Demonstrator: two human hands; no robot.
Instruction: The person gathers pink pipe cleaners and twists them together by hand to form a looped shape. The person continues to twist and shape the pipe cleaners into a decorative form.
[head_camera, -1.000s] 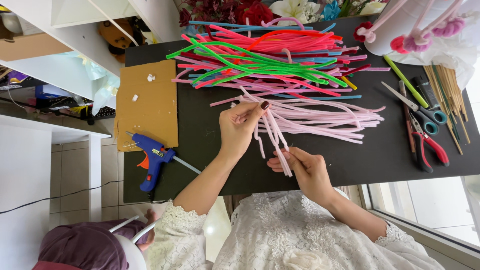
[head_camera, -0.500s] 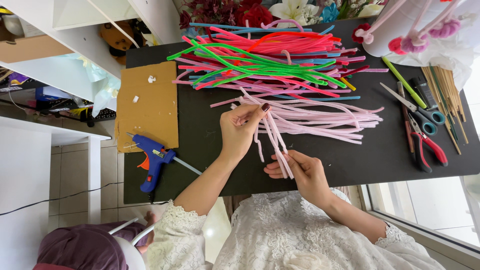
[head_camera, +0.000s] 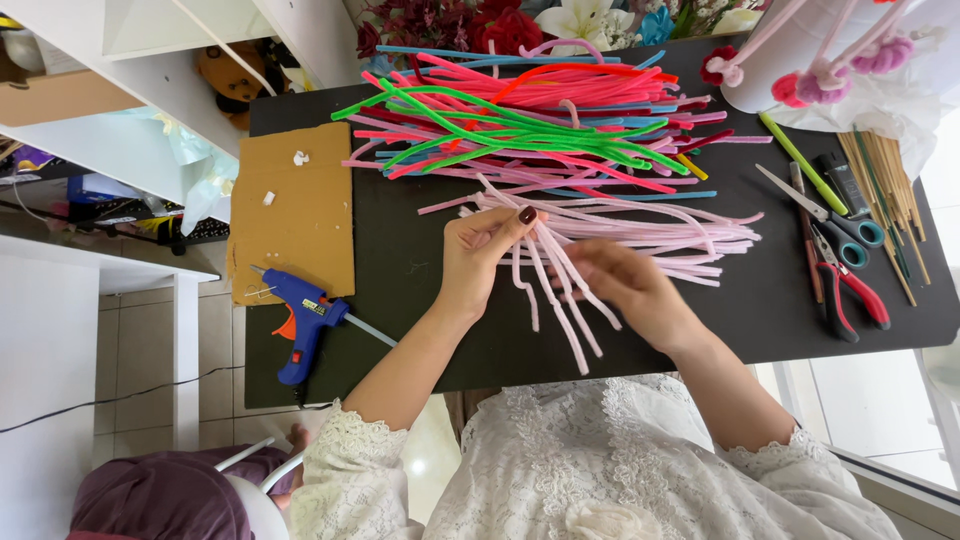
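My left hand (head_camera: 480, 255) pinches the top of a small bunch of pale pink pipe cleaners (head_camera: 562, 305), whose lower ends hang free over the black table (head_camera: 420, 330). My right hand (head_camera: 628, 285) is blurred; it hovers just right of the bunch with its fingers spread across the stems, gripping nothing that I can make out. Behind both hands lies a loose heap of pale pink pipe cleaners (head_camera: 690, 235). Further back sits a big pile of green, red, pink and blue ones (head_camera: 530, 125).
A blue glue gun (head_camera: 300, 325) lies left, below a cardboard sheet (head_camera: 300, 220). Scissors (head_camera: 835, 222), red-handled pliers (head_camera: 850, 290), a green pen (head_camera: 800, 160) and wooden skewers (head_camera: 885, 190) lie right. A white vase (head_camera: 800, 50) and flowers (head_camera: 480, 20) stand at the back. Another person's purple head covering (head_camera: 150, 495) shows bottom left.
My right hand has let go of the bunch's lower ends and moved up and right, beside the stems. My left hand keeps its pinch in the same place.
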